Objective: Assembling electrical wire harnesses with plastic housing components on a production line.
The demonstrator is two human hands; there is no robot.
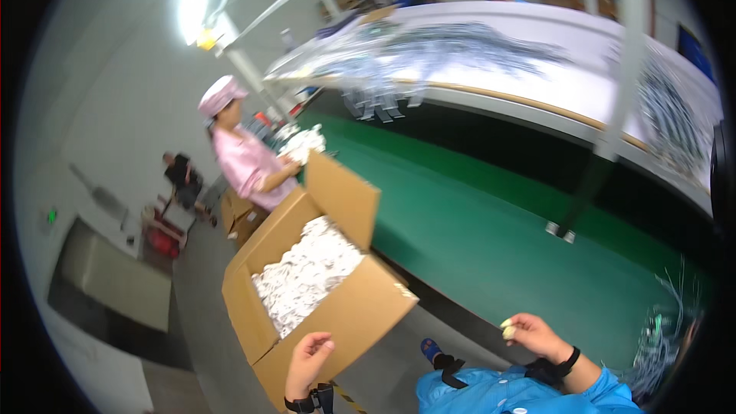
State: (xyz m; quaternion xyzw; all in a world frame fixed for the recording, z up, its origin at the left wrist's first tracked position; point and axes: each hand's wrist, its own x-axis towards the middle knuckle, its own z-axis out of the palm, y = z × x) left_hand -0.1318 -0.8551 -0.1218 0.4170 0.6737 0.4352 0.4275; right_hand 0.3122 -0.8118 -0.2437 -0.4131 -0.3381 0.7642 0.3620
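Green worktop runs long under a white one heaped with grey wire bundles. By the floor stands an open cardboard box, already well filled with small white parts; its long axis runs from the near edge away toward a co-worker in pink. Left hand rests on the box wall, fingers curled, holding nothing. Right hand pinches a pale part, not yet in the box.

Single head-worn fisheye view, tilted, looks down and forward over the open cardboard box, close below.
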